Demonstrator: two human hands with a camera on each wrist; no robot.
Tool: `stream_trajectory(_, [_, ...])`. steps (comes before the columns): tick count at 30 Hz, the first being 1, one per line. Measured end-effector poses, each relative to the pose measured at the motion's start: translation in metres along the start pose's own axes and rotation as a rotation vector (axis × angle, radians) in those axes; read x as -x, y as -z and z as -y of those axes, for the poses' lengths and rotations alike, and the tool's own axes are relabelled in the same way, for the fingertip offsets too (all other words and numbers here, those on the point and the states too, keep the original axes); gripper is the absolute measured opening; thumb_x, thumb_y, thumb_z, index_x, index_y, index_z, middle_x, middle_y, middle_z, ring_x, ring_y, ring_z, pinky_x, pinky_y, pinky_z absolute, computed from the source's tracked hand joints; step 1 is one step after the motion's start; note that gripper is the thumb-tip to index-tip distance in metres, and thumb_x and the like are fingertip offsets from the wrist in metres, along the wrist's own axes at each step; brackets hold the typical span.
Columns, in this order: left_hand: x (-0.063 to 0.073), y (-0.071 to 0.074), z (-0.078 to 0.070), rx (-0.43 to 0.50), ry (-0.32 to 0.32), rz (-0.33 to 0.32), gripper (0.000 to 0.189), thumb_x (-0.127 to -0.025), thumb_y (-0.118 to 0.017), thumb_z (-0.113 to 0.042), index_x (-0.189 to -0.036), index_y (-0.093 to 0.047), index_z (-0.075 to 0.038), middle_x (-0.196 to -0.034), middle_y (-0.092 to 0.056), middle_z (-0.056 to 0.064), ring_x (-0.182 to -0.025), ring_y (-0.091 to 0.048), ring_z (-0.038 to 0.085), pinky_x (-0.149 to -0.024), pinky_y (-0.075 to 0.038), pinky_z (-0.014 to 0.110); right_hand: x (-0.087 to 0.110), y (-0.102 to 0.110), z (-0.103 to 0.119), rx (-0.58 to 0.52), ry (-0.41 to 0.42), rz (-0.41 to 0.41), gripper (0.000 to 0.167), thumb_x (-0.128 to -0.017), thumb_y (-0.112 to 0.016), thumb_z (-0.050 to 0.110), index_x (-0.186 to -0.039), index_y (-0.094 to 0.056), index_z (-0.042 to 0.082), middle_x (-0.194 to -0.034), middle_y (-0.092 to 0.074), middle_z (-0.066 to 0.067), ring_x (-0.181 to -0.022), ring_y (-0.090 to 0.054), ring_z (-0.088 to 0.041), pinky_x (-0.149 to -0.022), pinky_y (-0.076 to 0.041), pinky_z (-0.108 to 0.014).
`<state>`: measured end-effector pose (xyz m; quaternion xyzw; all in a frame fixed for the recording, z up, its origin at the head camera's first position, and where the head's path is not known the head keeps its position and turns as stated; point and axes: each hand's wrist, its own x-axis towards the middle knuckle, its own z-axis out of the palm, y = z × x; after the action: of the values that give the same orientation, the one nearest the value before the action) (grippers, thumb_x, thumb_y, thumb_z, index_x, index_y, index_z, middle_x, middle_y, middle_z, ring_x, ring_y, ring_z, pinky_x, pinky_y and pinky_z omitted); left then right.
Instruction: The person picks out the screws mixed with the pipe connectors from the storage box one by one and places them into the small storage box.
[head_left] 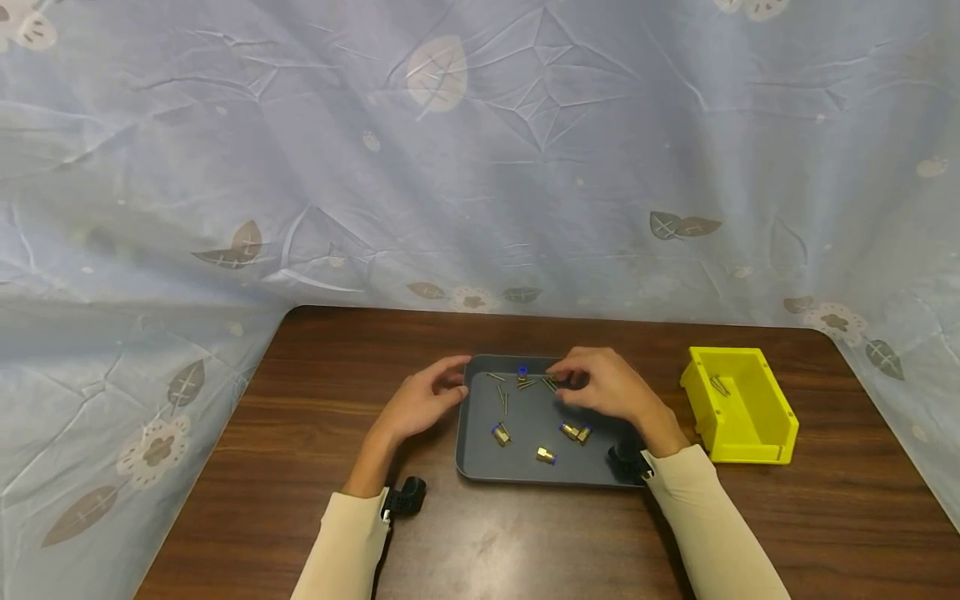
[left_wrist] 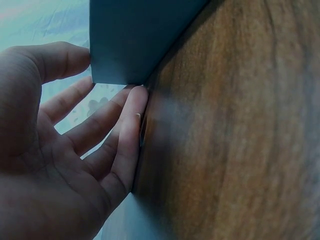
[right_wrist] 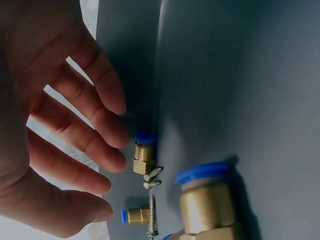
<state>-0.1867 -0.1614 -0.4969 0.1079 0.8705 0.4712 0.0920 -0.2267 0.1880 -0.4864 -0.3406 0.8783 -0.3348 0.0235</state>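
Observation:
A grey tray [head_left: 517,471] holds several brass push-in fittings with blue collars, one [head_left: 545,455] near its front edge, and several loose screws [head_left: 502,400]. At the tray's left edge is my left hand [head_left: 420,400]; in the left wrist view its thumb touches the rim and its spread fingers reach the tray's side low by the table. Over the tray's far right part hovers my right hand [head_left: 607,387], fingers loosely bent and holding nothing. In the right wrist view, a fitting [right_wrist: 145,155] and a screw [right_wrist: 152,215] lie just beyond its fingertips.
A yellow bin [head_left: 761,408] stands on the table right of the tray, with a few screws [head_left: 718,385] inside. Behind the brown wooden table [head_left: 337,358] hangs a pale patterned cloth [head_left: 480,208]. Black wrist cameras [head_left: 405,497] sit on both wrists.

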Motion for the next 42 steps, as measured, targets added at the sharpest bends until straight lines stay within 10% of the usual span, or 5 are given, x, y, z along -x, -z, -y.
stream_trajectory(17, [0.000,0.001,-0.001,-0.008,-0.002,-0.006,0.054,-0.107,-0.070,-0.023,-0.160,-0.059,-0.018,-0.136,-0.075,0.015,-0.117,-0.072,0.031,-0.101,-0.054,0.056,-0.002,-0.004,0.005,0.176,-0.058,0.019,0.019,-0.089,-0.089,0.014,-0.107,-0.088,0.010,-0.087,-0.074,0.011,-0.071,-0.059,-0.003,-0.062,-0.049,-0.029])
stream_trajectory(42, [0.000,0.001,0.000,-0.001,-0.015,-0.007,0.055,-0.106,-0.071,-0.021,-0.159,-0.060,-0.017,-0.133,-0.076,0.013,-0.114,-0.073,0.030,-0.101,-0.054,0.056,-0.021,-0.022,0.017,0.217,-0.216,0.052,0.007,-0.093,-0.089,0.019,-0.097,-0.087,0.014,-0.085,-0.077,0.009,-0.073,-0.066,-0.005,-0.071,-0.059,-0.036])
